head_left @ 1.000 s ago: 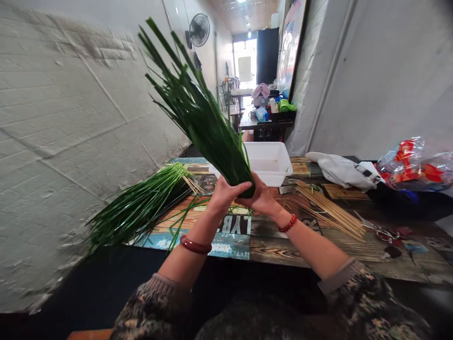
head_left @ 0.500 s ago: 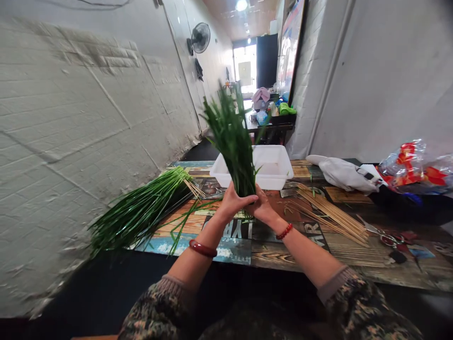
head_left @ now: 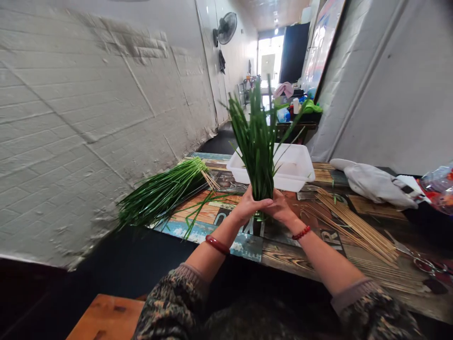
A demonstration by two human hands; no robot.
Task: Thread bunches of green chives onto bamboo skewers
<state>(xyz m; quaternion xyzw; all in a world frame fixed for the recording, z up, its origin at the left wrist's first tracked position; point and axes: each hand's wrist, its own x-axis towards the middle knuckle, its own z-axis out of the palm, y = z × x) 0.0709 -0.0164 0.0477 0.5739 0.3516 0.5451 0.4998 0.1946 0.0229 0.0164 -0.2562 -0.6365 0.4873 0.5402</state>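
Both hands are wrapped round a bunch of green chives [head_left: 260, 151], held upright over the table with the leaf tips spread at the top. My left hand [head_left: 250, 206] grips its lower part from the left, the thumb lying across the front. From the right, my right hand [head_left: 283, 207] closes round the same part, its fingers partly hidden behind the bunch. Just behind stands a white plastic tub [head_left: 295, 165]. To the left lies a pile of chives on skewers [head_left: 166, 189], with loose chive leaves [head_left: 198, 210] beside it.
Bare wooden skewers [head_left: 357, 226] lie on the table right of my hands, near scissors [head_left: 421, 259]. A whitish cloth item [head_left: 375, 182] and plastic packaging [head_left: 439, 189] sit at the far right. A brick-patterned wall [head_left: 88, 118] borders the left, and a wooden stool [head_left: 109, 316] stands below.
The view has swung left, so everything appears further right. Both hands still clasp the chives, which look sharper and more upright; their leaves are more fanned out.
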